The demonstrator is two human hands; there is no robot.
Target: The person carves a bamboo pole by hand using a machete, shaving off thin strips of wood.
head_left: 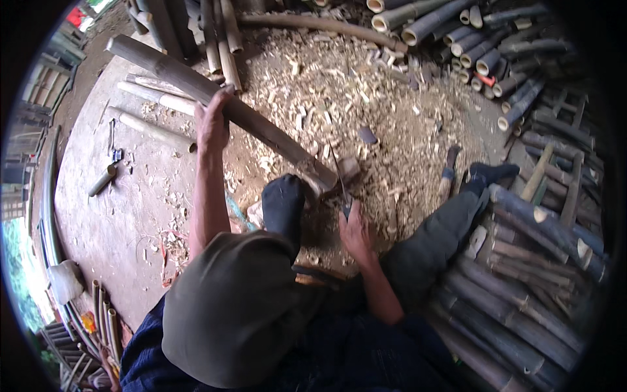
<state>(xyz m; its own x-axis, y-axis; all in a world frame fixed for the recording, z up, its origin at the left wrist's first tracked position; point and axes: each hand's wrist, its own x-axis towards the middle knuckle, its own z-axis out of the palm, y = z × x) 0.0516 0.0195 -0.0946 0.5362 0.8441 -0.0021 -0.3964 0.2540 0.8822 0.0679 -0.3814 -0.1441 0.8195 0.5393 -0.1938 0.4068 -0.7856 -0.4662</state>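
A thick dark bamboo pole [163, 68] slants from the far left down to the middle. My left hand [214, 121] is wrapped round it partway along. Its near end [320, 179] lies by a wooden block [349, 170]. My right hand [356, 232] is closed on the dark handle of a thin-bladed cutting tool [341, 176]. The blade points away from me beside the pole's end and is seen nearly edge-on, so I cannot tell a knife from a saw. My foot in a dark sock [284, 202] is close to the pole's near end.
Wood chips [379, 130] cover the ground ahead. Cut bamboo tubes are stacked at the far right [457, 39], with more bamboo [509, 320] at the near right. Pale poles [157, 127] lie at the left. A short-handled tool [449, 173] rests near my outstretched leg [431, 228].
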